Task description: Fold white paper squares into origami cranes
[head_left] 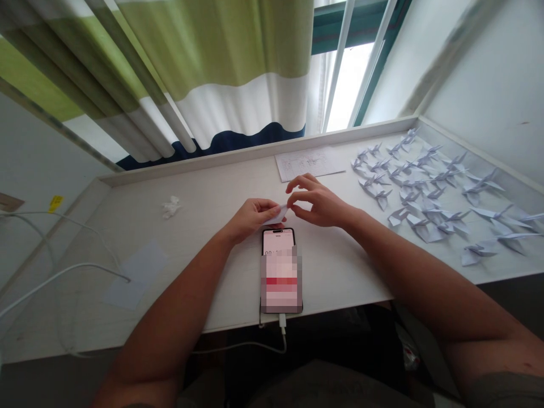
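A small folded piece of white paper [280,215] is held just above the white desk [212,192], between both hands. My left hand [251,218] pinches its left end with closed fingers. My right hand [317,201] pinches the right end with thumb and forefinger, the other fingers curled above it. A phone [280,271] with a lit screen lies flat on the desk right below the hands, a white cable plugged into its near end.
Several folded white paper cranes [425,192] cover the desk's right side. A printed sheet [309,162] lies at the back, a crumpled paper scrap [170,207] to the left, a blank paper square [136,275] and white cables [63,272] at far left. Striped curtain [191,73] and window behind.
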### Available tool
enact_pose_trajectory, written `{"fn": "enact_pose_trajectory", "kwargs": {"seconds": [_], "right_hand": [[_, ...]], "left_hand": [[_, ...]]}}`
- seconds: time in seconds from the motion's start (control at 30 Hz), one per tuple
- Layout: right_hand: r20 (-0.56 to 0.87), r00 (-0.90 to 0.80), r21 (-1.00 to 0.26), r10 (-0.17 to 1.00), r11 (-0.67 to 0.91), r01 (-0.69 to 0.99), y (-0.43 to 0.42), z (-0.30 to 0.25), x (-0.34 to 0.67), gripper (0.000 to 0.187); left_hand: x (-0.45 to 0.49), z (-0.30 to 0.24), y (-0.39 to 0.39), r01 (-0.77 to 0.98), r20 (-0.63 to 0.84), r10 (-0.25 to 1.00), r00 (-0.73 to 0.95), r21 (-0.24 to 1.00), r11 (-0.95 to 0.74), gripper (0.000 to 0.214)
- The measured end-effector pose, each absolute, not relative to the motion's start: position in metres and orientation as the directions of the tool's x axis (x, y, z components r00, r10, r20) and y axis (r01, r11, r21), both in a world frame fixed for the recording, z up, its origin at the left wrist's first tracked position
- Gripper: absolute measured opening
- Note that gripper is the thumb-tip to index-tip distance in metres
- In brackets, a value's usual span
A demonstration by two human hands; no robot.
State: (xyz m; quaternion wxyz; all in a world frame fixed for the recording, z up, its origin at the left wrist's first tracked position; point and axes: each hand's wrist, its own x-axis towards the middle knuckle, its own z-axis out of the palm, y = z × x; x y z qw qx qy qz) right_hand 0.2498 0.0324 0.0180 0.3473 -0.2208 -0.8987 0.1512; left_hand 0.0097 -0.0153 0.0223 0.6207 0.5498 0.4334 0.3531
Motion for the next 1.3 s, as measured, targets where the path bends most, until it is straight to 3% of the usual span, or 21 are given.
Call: {"fn": "enact_pose_trajectory", "kwargs": {"seconds": [0.1, 0.2, 0.43, 0.67, 0.93, 1.3], "right_hand": [[0.592, -0.589, -0.448, 0.551, 0.832, 0.328, 0.035, 0.02, 0.252, 0.012], [0.586, -0.569, -0.548, 0.577, 0.799, 0.246, 0.033, 0.021, 0.25, 0.016], [0.434, -0.704, -0.761, 0.562, 0.647, 0.047, 0.026, 0.021, 0.243, 0.015], [0.359, -0.648, -0.896, 0.672, 0.443, -0.036, 0.028, 0.014, 0.237, 0.023], [0.327, -0.577, -0.932, 0.749, 0.357, -0.065, 0.03, 0.007, 0.233, 0.034], [0.287, -0.521, -0.953, 0.804, 0.294, -0.072, 0.026, 0.01, 0.23, 0.028]], "left_hand": [[0.008, 0.021, -0.013, 0.018, -0.15, 0.925, 0.349, 0.988, 0.153, 0.041], [0.007, 0.022, -0.012, -0.011, -0.144, 0.925, 0.351, 0.987, 0.158, 0.039], [-0.001, 0.032, -0.012, 0.03, -0.199, 0.848, 0.491, 0.977, 0.211, 0.035], [0.004, 0.03, -0.014, 0.007, -0.126, 0.87, 0.477, 0.99, 0.14, 0.033], [0.016, 0.024, -0.016, -0.1, -0.047, 0.908, 0.417, 0.99, 0.097, 0.036], [0.017, 0.026, -0.019, -0.07, -0.094, 0.912, 0.398, 0.989, 0.133, 0.036]]}}
